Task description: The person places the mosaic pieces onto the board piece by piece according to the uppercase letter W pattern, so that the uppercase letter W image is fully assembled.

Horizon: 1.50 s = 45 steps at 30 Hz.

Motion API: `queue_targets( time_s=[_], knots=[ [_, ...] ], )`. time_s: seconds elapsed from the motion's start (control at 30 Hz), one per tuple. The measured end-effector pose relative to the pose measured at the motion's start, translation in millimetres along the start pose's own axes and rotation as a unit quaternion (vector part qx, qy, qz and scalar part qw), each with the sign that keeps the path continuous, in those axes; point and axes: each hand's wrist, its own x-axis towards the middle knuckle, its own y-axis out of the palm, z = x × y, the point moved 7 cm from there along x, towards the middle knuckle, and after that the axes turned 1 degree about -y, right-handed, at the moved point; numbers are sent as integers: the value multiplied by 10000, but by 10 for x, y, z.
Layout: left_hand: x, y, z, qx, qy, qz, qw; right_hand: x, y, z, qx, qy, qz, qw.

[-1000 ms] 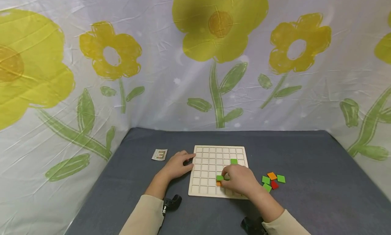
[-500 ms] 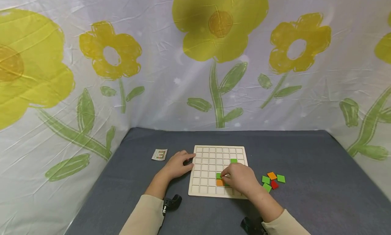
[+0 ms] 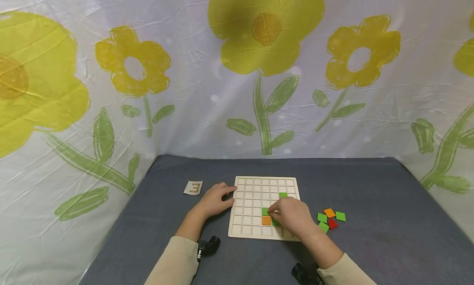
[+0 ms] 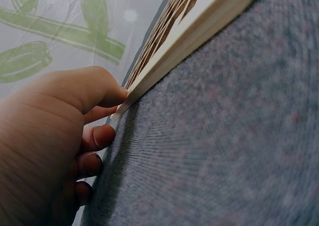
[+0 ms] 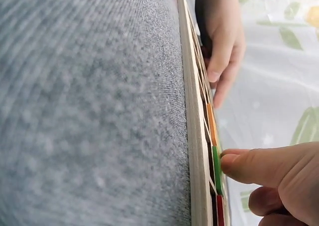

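My left hand rests at the left edge of a pale wooden grid board, thumb and index finger touching the rim. In the left wrist view the thumb presses that rim. Over the board's lower right, my right hand pinches the right edge of a green square tile with thumb and index fingertips. Just below that tile lies an orange tile in a cell, with another green tile beside it, partly under the hand. In the right wrist view a red tile also shows on the board.
Right of the board lie several loose tiles: green, orange and red. A small printed grid card lies at the left. One more green tile sits higher on the board. A flowered sheet hangs behind the table.
The green tile at my right fingertips has shifted slightly up the board, away from me, uncovering the orange tile below it. My left hand has stayed in place.
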Motion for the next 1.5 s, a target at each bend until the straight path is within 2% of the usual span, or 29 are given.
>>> queue_targets(
  time_s=[0.2,0.33,0.6,0.8,1.0,1.17,1.4,1.5],
  knots=[
    [-6,13,8,12,21,-33,10000,-1,-26,-25,118,-77,-15,9999],
    [-18,16,3,-71,34,-24,10000,-21,-149,-75,315,-30,-67,9995],
    [-24,32,15,-104,57,-41,9999,-45,-398,-450,780,478,47,9958],
    [-21,52,18,-81,74,-27,9999,-127,-563,-801,1482,834,73,9854],
    [-28,56,19,-53,32,3,10000,-256,-665,-1062,1908,1124,472,9740],
    [-27,35,10,-54,-5,46,10000,-379,-640,-1312,1992,1059,757,9713],
    [1,19,26,10,-13,41,10000,-568,-559,-1634,2429,1165,1150,9561],
    [15,27,41,29,-14,34,10000,-601,-543,-1688,2499,1104,1229,9541]
  ],
)
